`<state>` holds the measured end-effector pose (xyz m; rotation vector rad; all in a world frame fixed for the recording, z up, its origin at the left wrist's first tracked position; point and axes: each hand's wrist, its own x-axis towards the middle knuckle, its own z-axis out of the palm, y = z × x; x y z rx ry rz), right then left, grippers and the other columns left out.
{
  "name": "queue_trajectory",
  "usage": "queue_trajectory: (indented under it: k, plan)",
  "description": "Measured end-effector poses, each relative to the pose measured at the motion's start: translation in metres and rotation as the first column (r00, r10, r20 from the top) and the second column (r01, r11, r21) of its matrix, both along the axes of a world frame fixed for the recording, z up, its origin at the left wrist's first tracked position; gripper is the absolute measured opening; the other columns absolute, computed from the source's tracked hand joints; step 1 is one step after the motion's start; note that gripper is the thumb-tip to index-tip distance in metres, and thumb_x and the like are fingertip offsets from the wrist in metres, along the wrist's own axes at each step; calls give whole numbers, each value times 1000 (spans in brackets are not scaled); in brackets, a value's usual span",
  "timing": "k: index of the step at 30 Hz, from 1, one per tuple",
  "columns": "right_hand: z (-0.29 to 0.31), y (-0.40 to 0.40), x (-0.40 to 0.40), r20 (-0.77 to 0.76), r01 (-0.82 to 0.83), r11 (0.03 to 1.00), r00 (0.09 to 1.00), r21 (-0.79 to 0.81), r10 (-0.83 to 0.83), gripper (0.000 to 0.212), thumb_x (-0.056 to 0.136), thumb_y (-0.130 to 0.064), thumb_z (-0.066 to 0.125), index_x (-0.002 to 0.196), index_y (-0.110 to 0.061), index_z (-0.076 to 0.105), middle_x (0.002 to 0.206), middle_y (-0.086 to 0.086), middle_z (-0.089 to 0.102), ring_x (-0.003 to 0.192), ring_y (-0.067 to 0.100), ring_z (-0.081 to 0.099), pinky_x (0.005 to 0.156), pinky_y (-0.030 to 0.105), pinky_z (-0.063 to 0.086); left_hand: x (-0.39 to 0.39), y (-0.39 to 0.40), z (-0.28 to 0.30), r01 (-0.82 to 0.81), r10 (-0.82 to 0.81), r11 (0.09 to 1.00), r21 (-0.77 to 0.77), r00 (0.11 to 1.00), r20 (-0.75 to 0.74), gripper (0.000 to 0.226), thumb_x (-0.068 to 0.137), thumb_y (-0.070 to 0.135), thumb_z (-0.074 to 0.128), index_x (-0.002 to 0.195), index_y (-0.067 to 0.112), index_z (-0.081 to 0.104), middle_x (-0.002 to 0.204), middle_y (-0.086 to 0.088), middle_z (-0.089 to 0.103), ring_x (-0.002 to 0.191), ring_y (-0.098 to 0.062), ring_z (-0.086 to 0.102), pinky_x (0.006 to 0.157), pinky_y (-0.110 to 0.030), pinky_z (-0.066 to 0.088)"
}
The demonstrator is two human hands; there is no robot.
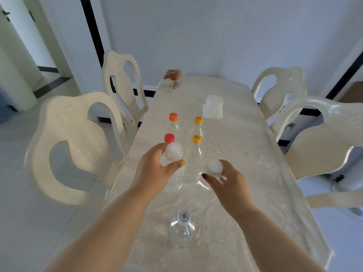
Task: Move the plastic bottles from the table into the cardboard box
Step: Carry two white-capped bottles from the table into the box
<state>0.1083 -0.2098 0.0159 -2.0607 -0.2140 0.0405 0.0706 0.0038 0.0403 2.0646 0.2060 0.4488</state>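
Seven clear plastic bottles stand on the long cream-patterned bench (245, 154), and no cardboard box shows from where I stand, unless the brown shape (352, 93) beyond the right-hand chairs is one; I cannot tell. Nearest the person is the clear bottle with a white printed cap (183, 222), standing untouched between the two forearms. Just past it, the left hand (155, 169) is curled round the neck of a clear bottle with a white cap (173, 152), thumb across the front, and the right hand (229, 179) pinches the neck of a second clear white-capped bottle (215, 167); both hands are clamped on, well apart from each other. To do this lift well, I would raise each bottle straight up before swinging it aside, since the red-capped bottle (169, 138) sits right behind the left hand and a yellow-capped one (196, 139) stands between the two hands; light bottles tip easily. Farther on stand an orange-capped bottle (173, 117) and another yellow-capped bottle (198, 120), then a white translucent plastic tub (213, 107).
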Motion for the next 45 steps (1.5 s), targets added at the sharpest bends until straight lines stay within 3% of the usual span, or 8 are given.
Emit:
queue_trajectory:
  k: [3, 7, 12, 20, 28, 32, 38, 45]
  plan:
    - [27, -30, -9, 46, 51, 998, 998, 33, -52, 27, 77, -36, 80, 100, -32, 64, 89, -13, 71, 92, 6, 65, 78, 23, 53, 0, -17, 31, 61, -61, 998, 7, 995, 75, 33, 76, 35, 84, 105, 37, 68, 103, 16, 71, 94, 1, 62, 82, -22, 46]
    - [59, -80, -27, 93, 112, 993, 989, 38, -115, 25, 77, -40, 78, 98, -38, 65, 91, -24, 70, 93, -7, 63, 68, 2, 43, -3, -53, 59, 176, -181, 982, 64, 979, 89, 33, 77, 38, 82, 107, 33, 71, 97, 22, 71, 94, 12, 60, 75, -4, 40]
    - [92, -167, -54, 122, 217, 976, 969, 3, -216, 26, 79, -41, 76, 102, -38, 64, 94, -14, 73, 98, 2, 65, 77, 22, 49, 2, -135, 80, 341, -347, 937, 70, 934, 88, 29, 77, 31, 83, 99, 41, 66, 93, 25, 71, 94, 19, 58, 73, 0, 38]
    - [119, -360, -88, 164, 403, 914, 906, -50, -390, 18, 82, -40, 72, 93, -48, 61, 90, -24, 71, 88, -15, 61, 59, 7, 45, 23, -331, 99, 570, -583, 811, 131, 805, 113, 25, 77, 51, 74, 101, 47, 67, 95, 32, 71, 96, 15, 61, 75, 1, 39]
    - [146, -571, -85, 215, 482, 865, 868, -142, -448, 26, 71, -49, 74, 93, -36, 68, 90, -19, 75, 91, -3, 68, 79, 25, 53, 47, -550, 103, 659, -669, 743, 118, 732, 129, 37, 66, 75, 59, 95, 52, 60, 89, 25, 73, 97, 12, 62, 74, -1, 40]
    - [156, -660, -65, 207, 503, 854, 856, -129, -473, 22, 73, -39, 81, 90, -38, 68, 90, -31, 72, 87, -10, 67, 74, 18, 49, 74, -639, 108, 684, -692, 721, 112, 706, 148, 49, 66, 76, 57, 104, 46, 59, 98, 22, 69, 98, 10, 60, 75, 0, 40]
    - [153, -768, 10, 246, 570, 816, 809, -100, -535, 23, 72, -31, 84, 90, -31, 70, 82, -23, 75, 80, -9, 69, 64, 4, 48, 158, -745, 112, 710, -722, 692, 129, 683, 108, 45, 66, 78, 52, 102, 51, 53, 100, 14, 72, 93, -4, 68, 78, -18, 52]
    - [153, -861, 142, 257, 580, 806, 802, -121, -538, 23, 72, -40, 82, 88, -39, 65, 85, -26, 74, 84, -9, 68, 67, 9, 49, 298, -837, 110, 727, -731, 682, 74, 680, 56, 40, 67, 66, 73, 102, 49, 62, 96, 18, 77, 90, -5, 73, 81, -33, 60]
